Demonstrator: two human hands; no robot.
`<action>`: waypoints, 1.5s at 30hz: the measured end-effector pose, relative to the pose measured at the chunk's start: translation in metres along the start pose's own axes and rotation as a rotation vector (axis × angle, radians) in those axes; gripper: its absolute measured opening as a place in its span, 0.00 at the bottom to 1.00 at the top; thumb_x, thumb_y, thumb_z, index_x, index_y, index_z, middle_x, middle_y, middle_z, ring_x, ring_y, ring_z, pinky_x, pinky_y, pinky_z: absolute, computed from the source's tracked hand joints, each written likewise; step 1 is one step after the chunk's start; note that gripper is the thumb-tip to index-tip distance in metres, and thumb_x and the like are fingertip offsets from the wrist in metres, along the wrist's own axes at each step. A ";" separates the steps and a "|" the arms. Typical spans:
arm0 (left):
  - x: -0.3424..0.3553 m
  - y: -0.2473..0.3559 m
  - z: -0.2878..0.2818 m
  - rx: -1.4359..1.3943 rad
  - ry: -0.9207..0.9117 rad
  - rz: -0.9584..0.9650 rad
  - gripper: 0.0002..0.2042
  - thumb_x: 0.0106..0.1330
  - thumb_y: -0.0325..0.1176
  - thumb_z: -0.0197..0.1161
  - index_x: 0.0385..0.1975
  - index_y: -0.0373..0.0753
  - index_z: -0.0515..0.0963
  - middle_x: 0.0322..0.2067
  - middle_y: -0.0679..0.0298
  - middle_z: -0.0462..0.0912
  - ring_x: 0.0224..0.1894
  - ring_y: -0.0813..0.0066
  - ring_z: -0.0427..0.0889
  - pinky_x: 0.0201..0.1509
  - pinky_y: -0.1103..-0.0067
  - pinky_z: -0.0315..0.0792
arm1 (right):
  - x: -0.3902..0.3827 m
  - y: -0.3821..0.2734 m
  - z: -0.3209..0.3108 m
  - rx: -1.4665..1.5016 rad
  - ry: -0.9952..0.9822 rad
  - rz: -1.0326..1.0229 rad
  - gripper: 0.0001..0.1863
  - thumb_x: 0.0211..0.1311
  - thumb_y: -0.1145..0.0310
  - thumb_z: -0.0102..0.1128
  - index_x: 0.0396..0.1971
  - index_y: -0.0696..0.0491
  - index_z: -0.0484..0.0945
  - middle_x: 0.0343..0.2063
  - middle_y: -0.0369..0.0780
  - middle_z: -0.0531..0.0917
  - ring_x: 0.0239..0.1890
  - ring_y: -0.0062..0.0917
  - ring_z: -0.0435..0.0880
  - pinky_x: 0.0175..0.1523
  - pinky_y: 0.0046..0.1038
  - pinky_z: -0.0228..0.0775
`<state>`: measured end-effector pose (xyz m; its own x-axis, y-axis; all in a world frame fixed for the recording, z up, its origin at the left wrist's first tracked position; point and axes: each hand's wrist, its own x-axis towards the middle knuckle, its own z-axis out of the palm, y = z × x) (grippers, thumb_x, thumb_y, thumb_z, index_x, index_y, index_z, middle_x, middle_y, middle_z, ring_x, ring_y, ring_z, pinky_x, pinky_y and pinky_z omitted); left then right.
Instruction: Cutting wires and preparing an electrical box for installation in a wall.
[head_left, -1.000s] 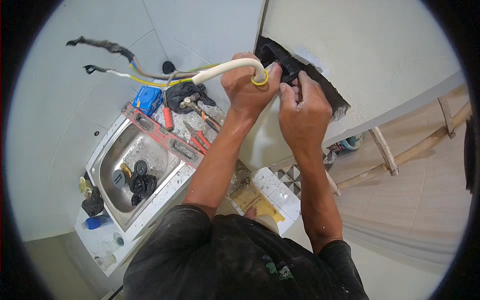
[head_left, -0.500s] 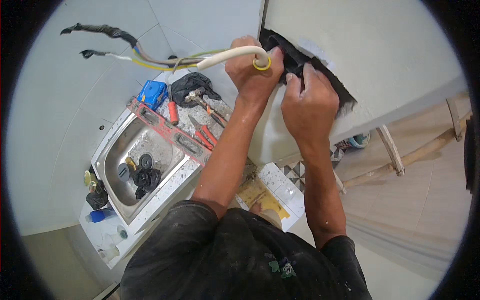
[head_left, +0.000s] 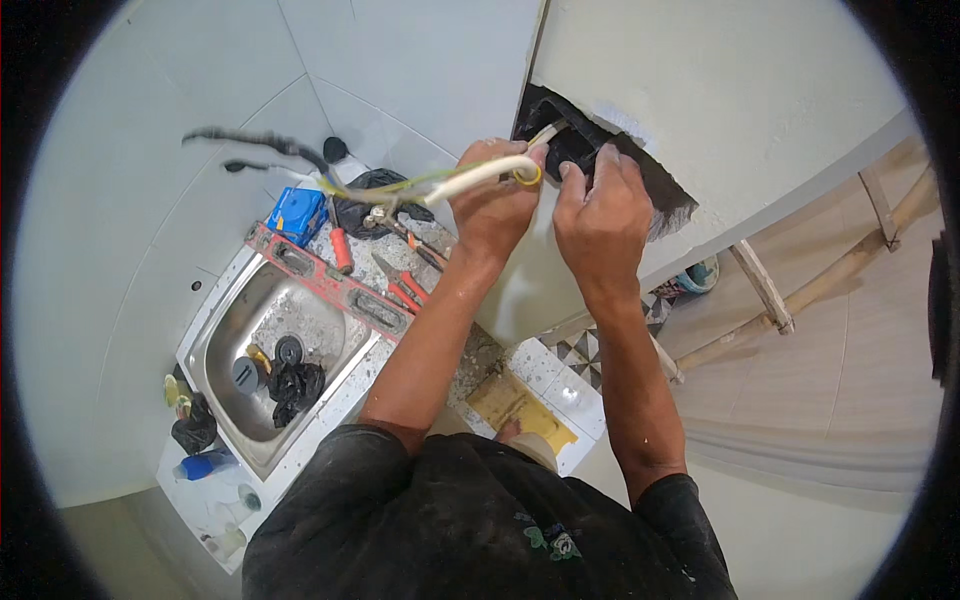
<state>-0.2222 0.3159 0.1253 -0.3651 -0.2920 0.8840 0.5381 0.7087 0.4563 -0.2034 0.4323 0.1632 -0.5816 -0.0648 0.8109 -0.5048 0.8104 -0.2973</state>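
Note:
My left hand is closed around a white electrical cable, just below a ragged opening in the wall panel. A short stretch of cable shows between the fingers and the opening. The cable's free end bends left over my hand, where yellow and other thin wires come out, their tips wrapped in black tape. A yellow ring sits around the bend. At the opening, my right hand has its thumb and fingers closed on the edge of a black plastic box; the fingertips are partly hidden.
A steel sink holds black plastic and round dark parts. Along its edge lies a red spirit level, with a hammer, red-handled pliers and a blue box nearby. A wooden ladder is at the right.
My left hand has drawn back from the opening, showing cable between. The taped wire ends have swung right and down. My right hand stays at the black box. The whole view has shifted slightly.

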 end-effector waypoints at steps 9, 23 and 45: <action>0.029 0.002 -0.028 -0.094 -0.135 -0.116 0.07 0.58 0.28 0.63 0.35 0.35 0.81 0.28 0.56 0.84 0.30 0.61 0.84 0.37 0.72 0.78 | -0.002 -0.003 0.005 -0.043 0.024 0.013 0.13 0.54 0.72 0.57 0.37 0.65 0.73 0.31 0.52 0.74 0.35 0.48 0.76 0.41 0.42 0.71; 0.044 -0.006 -0.009 -0.056 -0.231 -0.171 0.07 0.53 0.33 0.71 0.23 0.36 0.84 0.20 0.59 0.82 0.20 0.70 0.81 0.26 0.78 0.74 | 0.002 -0.003 0.008 -0.093 0.106 -0.142 0.07 0.53 0.73 0.57 0.27 0.61 0.71 0.25 0.48 0.72 0.27 0.45 0.75 0.30 0.41 0.68; 0.041 -0.016 -0.004 -0.034 -0.283 -0.117 0.09 0.55 0.35 0.70 0.22 0.36 0.82 0.17 0.59 0.81 0.17 0.72 0.80 0.25 0.77 0.74 | 0.008 -0.002 0.007 -0.219 -0.018 0.038 0.09 0.58 0.67 0.59 0.27 0.58 0.75 0.24 0.49 0.77 0.25 0.44 0.81 0.28 0.39 0.73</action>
<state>-0.2429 0.2896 0.1546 -0.6204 -0.1762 0.7642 0.5033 0.6578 0.5603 -0.2119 0.4263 0.1666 -0.6099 -0.0405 0.7914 -0.3329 0.9194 -0.2096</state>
